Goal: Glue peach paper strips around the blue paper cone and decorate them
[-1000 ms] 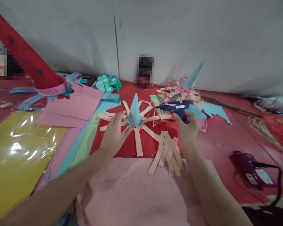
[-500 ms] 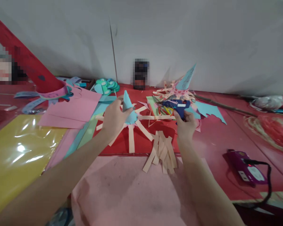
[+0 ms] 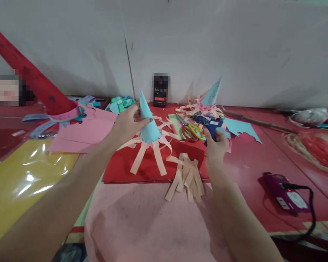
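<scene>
Closed around a light blue paper cone [image 3: 149,128], my left hand [image 3: 128,122] holds it tilted slightly over the red board [image 3: 117,165]. Several peach paper strips [image 3: 139,157] spread out from the cone's base, some bent downward. My right hand [image 3: 216,143] is wrapped round a dark blue glue gun [image 3: 211,123], its nozzle pointing left. Between the hands, near the board's front edge, lies a pile of loose peach strips [image 3: 190,174]. Scissors with red and yellow handles [image 3: 194,131] lie just left of the glue gun.
A finished-looking cone with strips [image 3: 211,96] stands behind the glue gun. Pink paper sheets [image 3: 84,134] and a yellow plastic-wrapped pack [image 3: 27,182] lie left. A phone [image 3: 160,91] leans on the wall. At right sit a purple power adapter [image 3: 285,193] with a cord and a long stick [image 3: 257,122].
My left hand has closed on the cone and lifted it, so the strips now hang and bend. The scissors show more fully. My right hand keeps the glue gun, slightly lower.
</scene>
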Available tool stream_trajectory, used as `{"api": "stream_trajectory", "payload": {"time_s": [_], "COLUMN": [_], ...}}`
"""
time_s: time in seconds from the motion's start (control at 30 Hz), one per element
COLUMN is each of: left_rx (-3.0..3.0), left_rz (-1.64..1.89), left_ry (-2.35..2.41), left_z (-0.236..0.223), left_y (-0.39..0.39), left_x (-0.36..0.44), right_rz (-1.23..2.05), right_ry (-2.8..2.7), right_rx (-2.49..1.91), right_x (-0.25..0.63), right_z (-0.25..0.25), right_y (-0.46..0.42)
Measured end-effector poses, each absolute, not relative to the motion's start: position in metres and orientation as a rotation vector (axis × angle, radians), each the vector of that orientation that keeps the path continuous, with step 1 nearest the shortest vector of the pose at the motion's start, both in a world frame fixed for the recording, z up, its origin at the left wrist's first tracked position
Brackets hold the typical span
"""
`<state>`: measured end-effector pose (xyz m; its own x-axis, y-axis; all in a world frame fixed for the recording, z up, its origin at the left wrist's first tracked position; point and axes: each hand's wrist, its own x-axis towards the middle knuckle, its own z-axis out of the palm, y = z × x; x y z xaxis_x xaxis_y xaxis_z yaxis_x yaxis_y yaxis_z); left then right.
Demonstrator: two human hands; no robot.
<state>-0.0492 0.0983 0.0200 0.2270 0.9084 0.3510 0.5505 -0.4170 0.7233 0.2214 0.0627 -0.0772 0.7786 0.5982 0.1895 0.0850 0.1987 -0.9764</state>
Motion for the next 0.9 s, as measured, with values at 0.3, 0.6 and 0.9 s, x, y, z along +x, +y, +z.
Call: {"api": "stream_trajectory", "payload": {"time_s": [0.3, 0.6, 0.9], "left_rx": [2.051, 2.139, 2.675], "left_rz": [0.831, 1.040, 1.126], "left_ry": [1.214, 1.368, 1.374], "left_z": [-0.013, -0.037, -0.024], "left_y": [0.111, 0.104, 0.057], "left_x": [-0.051, -0.051, -0.013], "right_rz": [0.418, 0.397, 0.348], "right_ry": [-0.740, -0.887, -0.769], "right_rx": [-1.358, -1.365, -1.371], "right_x": [0.212, 0.204, 0.211], "right_z": [-0.076, -0.076, -0.076], "right_y": [0.060, 0.057, 0.059]}}
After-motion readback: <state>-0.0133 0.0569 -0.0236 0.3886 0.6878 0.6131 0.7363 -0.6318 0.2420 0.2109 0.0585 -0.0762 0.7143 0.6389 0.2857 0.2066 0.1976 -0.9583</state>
